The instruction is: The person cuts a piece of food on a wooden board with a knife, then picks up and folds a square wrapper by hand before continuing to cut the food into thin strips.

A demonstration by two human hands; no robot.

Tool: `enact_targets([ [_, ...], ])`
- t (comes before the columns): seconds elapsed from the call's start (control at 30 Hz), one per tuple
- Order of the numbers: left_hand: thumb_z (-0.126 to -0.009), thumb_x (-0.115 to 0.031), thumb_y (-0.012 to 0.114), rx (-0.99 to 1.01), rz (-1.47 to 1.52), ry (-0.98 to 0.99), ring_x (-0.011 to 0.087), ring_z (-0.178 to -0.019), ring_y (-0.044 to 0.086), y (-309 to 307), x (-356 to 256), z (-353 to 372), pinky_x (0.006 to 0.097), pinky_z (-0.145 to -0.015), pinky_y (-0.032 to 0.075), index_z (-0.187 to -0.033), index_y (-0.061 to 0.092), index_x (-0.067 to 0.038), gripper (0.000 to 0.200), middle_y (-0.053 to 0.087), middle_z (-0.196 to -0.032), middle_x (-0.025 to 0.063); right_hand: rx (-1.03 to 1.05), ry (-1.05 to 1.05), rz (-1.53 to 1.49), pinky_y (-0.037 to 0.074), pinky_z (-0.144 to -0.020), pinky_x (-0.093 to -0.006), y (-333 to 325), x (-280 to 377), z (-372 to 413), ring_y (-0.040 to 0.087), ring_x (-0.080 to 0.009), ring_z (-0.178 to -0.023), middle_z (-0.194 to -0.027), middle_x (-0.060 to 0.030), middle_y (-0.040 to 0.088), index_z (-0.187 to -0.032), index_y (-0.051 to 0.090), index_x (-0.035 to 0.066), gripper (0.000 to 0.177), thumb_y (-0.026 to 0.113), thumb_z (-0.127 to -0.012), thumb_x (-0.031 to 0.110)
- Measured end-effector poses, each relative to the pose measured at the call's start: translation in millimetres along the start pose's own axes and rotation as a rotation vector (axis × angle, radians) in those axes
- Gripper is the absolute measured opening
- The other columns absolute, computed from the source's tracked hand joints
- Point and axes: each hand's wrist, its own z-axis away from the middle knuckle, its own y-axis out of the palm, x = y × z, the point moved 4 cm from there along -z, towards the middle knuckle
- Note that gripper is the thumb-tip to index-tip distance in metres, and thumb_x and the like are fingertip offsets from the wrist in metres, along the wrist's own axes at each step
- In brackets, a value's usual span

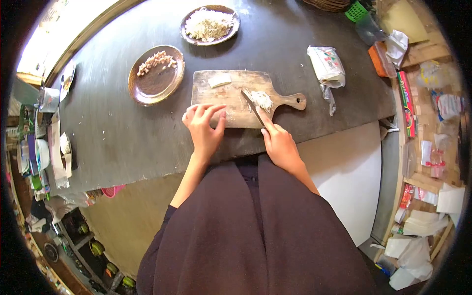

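Observation:
My right hand [281, 146] grips a knife [251, 104], its blade slanting across the wooden cutting board [236, 101]. Against the blade's right side lies a small heap of white shreds [260, 101]. My left hand [205, 129] rests at the board's near left edge, fingers curved and apart, with nothing visible in them. A pale, flat white piece [219, 80] sits near the board's far left corner, away from both hands. The board's handle [294, 101] points right.
A brown plate [156, 89] with small pinkish-brown pieces stands left of the board. Farther back is a second plate [184, 30] heaped with white shreds. A white plastic packet [327, 66] lies to the right. The dark table's [147, 162] front edge runs before me.

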Motion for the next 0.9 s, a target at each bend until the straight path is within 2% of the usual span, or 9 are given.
enact_targets([
  [0.07,-0.086,-0.021,0.077,0.007,-0.009,0.126,0.0276,-0.119,0.053,7,-15,-3,0.0464,-0.106,0.031,-0.103,0.078,-0.022,0.017,0.069,-0.110,-0.0009,-0.052,0.023,-0.014,0.054,-0.079,-0.0564,-5,-8,3,0.067,-0.0480,-0.084,-0.092,-0.0252,0.065,-0.160,0.035,0.029,0.060,0.053,-0.103,0.019],
  [0.2,-0.085,-0.020,0.078,-0.013,-0.034,0.114,0.0279,-0.121,0.055,12,-13,-15,0.0441,-0.110,0.030,-0.108,0.077,-0.019,0.023,0.070,-0.116,-0.0008,-0.121,0.026,-0.047,0.054,-0.077,-0.0559,-15,-8,10,0.066,-0.0476,-0.081,-0.090,-0.0248,0.063,-0.160,0.035,0.029,0.062,0.054,-0.102,0.017],
  [0.3,-0.086,-0.023,0.077,-0.054,-0.116,0.110,0.0288,-0.121,0.055,11,3,-33,0.0446,-0.109,0.032,-0.118,0.073,-0.018,0.033,0.069,-0.118,0.0042,-0.166,-0.024,-0.063,0.055,-0.074,-0.0550,-17,-3,15,0.066,-0.0465,-0.079,-0.088,-0.0223,0.061,-0.159,0.037,0.031,0.062,0.055,-0.102,0.016],
  [0.37,-0.088,-0.027,0.076,-0.050,-0.178,0.087,0.0298,-0.123,0.054,10,15,-49,0.0466,-0.109,0.033,-0.130,0.068,-0.019,0.044,0.065,-0.125,0.0076,-0.121,-0.085,0.000,0.056,-0.071,-0.0536,-12,2,18,0.067,-0.0439,-0.077,-0.090,-0.0194,0.060,-0.158,0.039,0.033,0.060,0.055,-0.102,0.018],
  [0.47,-0.088,-0.029,0.076,0.049,-0.217,0.093,0.0298,-0.127,0.050,16,26,-66,0.0484,-0.111,0.032,-0.132,0.067,-0.019,0.046,0.061,-0.132,0.0072,-0.032,-0.075,0.031,0.057,-0.069,-0.0524,0,4,16,0.068,-0.0414,-0.075,-0.093,-0.0167,0.060,-0.156,0.042,0.034,0.058,0.056,-0.102,0.020],
  [0.6,-0.086,-0.029,0.077,0.119,-0.302,0.151,0.0305,-0.128,0.047,23,26,-71,0.0483,-0.109,0.033,-0.127,0.069,-0.024,0.042,0.057,-0.133,0.0071,-0.022,-0.022,0.085,0.057,-0.071,-0.0515,1,1,16,0.068,-0.0401,-0.076,-0.093,-0.0157,0.059,-0.155,0.043,0.035,0.056,0.056,-0.102,0.022],
  [0.63,-0.085,-0.029,0.077,0.113,-0.288,0.132,0.0297,-0.127,0.047,23,25,-72,0.0481,-0.108,0.033,-0.119,0.073,-0.024,0.035,0.058,-0.131,0.0054,-0.023,-0.027,0.085,0.057,-0.071,-0.0515,0,-1,16,0.068,-0.0401,-0.076,-0.093,-0.0157,0.059,-0.155,0.043,0.035,0.056,0.056,-0.102,0.022],
  [0.73,-0.084,-0.026,0.078,0.107,-0.264,0.143,0.0297,-0.125,0.049,24,27,-74,0.0482,-0.108,0.032,-0.111,0.075,-0.022,0.028,0.062,-0.125,0.0029,-0.042,-0.006,0.054,0.057,-0.073,-0.0516,-7,-4,15,0.068,-0.0404,-0.077,-0.093,-0.0159,0.059,-0.155,0.044,0.035,0.056,0.056,-0.102,0.021],
  [0.9,-0.083,-0.023,0.079,0.067,-0.248,0.158,0.0295,-0.123,0.050,24,25,-76,0.0484,-0.107,0.032,-0.104,0.076,-0.021,0.021,0.065,-0.117,0.0010,-0.071,0.000,0.026,0.055,-0.076,-0.0499,-14,-7,14,0.066,-0.0388,-0.083,-0.094,-0.0148,0.060,-0.155,0.045,0.033,0.062,0.060,-0.098,0.013],
])
